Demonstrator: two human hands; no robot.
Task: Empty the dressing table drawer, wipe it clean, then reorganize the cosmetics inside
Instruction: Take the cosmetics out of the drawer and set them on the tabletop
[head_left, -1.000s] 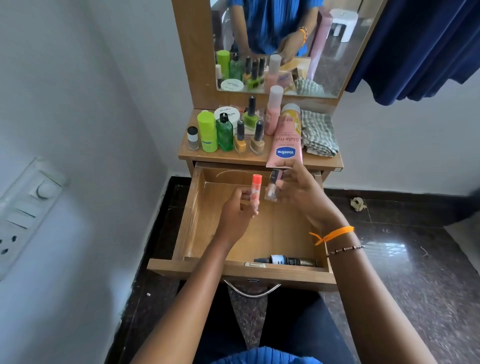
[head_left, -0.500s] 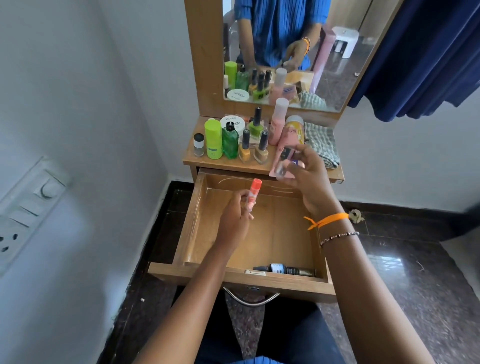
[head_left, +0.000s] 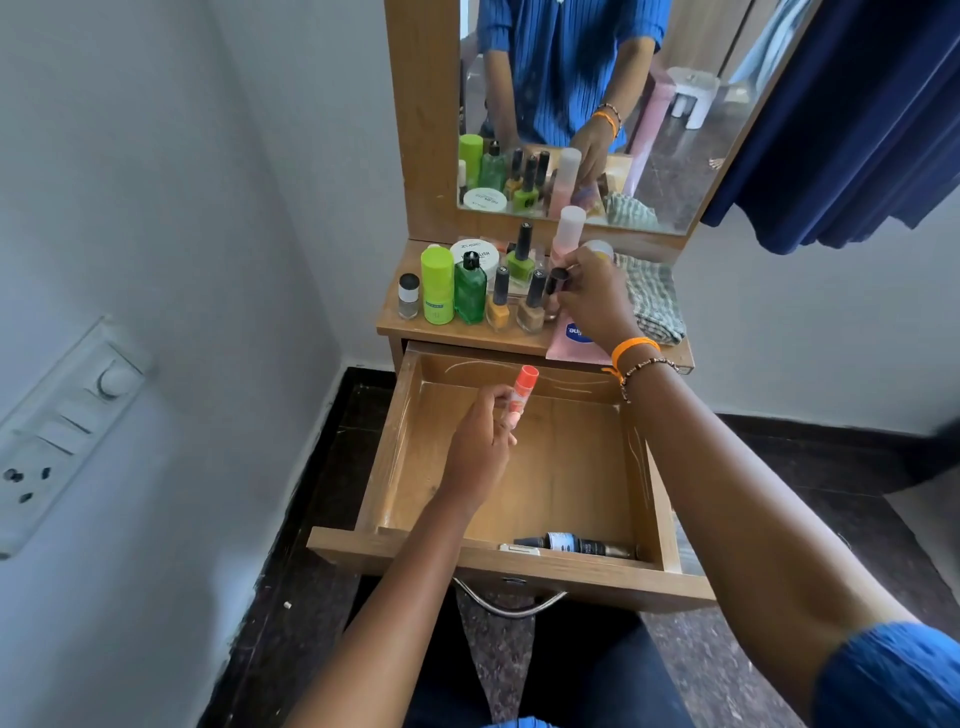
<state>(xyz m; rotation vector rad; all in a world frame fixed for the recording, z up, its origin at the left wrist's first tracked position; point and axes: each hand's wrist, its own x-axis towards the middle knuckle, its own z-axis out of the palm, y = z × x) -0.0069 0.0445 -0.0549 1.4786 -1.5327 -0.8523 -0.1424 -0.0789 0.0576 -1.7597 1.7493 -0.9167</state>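
The small dark-capped nail polish bottle (head_left: 555, 283) has gone from above the open wooden drawer (head_left: 524, 467) to the far counter (head_left: 457, 332), pinched in the right hand (head_left: 595, 299). The left hand (head_left: 480, 447) holds an orange-capped tube (head_left: 521, 392) over the drawer. Emptying is nearly done; a dark slim bottle (head_left: 576, 546) remains near the front.

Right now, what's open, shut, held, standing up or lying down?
Drawer: pulled open.
Orange stick: upright, held by left hand.
Small bottle: held by right hand over the shelf.
Dark tube: lying in drawer.
Pink tube: lying on shelf.
Cloth: folded.
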